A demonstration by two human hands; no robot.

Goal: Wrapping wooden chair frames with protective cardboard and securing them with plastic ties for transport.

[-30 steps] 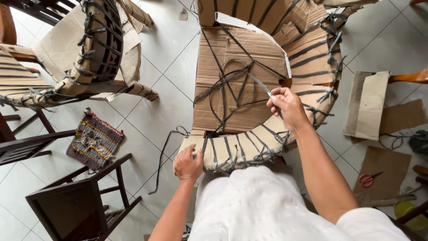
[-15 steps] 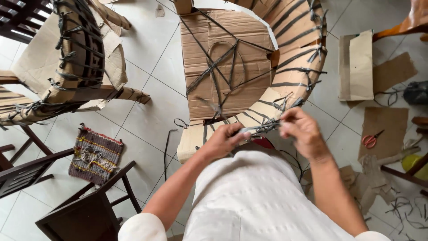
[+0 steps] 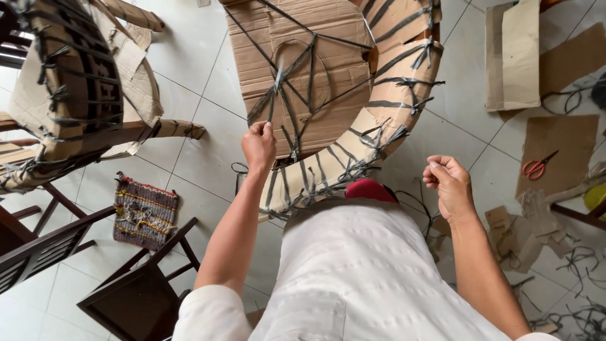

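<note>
White tile floor (image 3: 208,120), cardboard scraps + red scissors (image 3: 535,167) at right. We see left hand (image 3: 259,144) pinched shut on a grey strap (image 3: 276,82) over the cardboard-wrapped chair (image 3: 315,95) directly in front. Right hand (image 3: 448,180) is apart from chair, fingers curled together; contents: cannot tell.

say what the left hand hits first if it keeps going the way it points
Probably the brown cardboard sheet crossed by grey plastic straps: the left hand points up-frame toward it, though depth is unclear.

Scissors (image 3: 535,167) right of wrapped chair (image 3: 353,82)
</note>
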